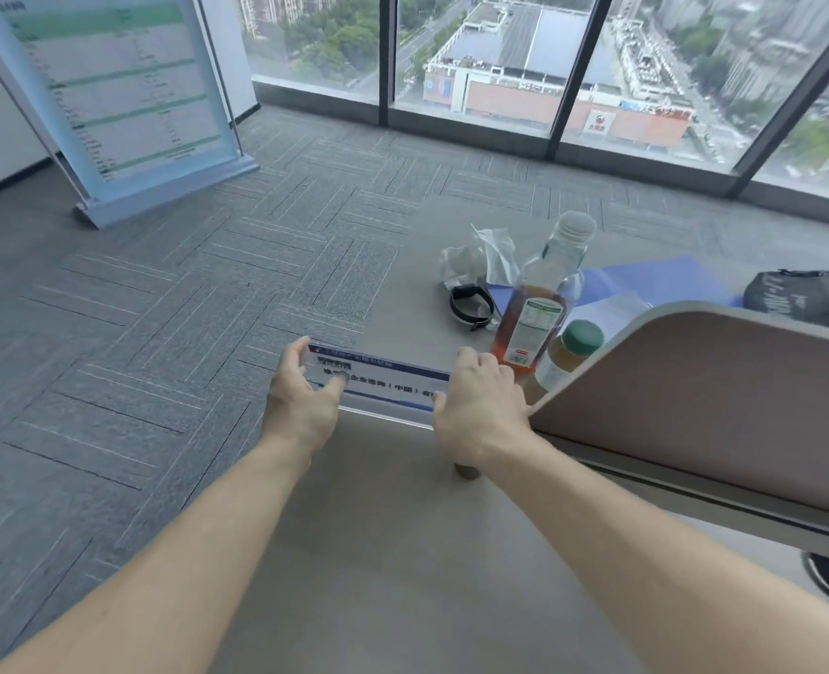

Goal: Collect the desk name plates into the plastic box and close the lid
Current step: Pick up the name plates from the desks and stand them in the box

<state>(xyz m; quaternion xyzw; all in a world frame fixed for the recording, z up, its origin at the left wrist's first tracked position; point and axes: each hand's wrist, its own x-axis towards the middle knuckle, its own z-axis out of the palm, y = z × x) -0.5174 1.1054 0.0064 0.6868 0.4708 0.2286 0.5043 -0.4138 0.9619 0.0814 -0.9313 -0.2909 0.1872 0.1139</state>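
Two bare forearms reach forward over the grey tabletop (402, 552), and the hands meet a single desk name plate (383, 381) standing near the tabletop's left edge. The left hand (300, 401) clasps the plate's left end, its fingers (295, 355) curled over the top corner and the thumb pressed on the printed front. The right hand (480, 411) covers the right end, fingers bent over the top edge; whether they actually pinch the plate or only rest on it cannot be told from here. The plate is a clear acrylic holder with a white card inside, a dark blue band along the top, a small grey label at the upper left and one row of dark Chinese characters. It stands upright on its long lower edge, printed face toward the camera, its long axis running left to right and slanting slightly downward to the right. Just right of it rises a curved pinkish desk partition (704, 396). Beyond the right hand stand a small green-capped bottle (573, 352) and a taller bottle of amber drink (539, 304), then a black wristband (470, 304), crumpled tissue (480, 260), a blue folder (655, 279) and a black bag (811, 299).
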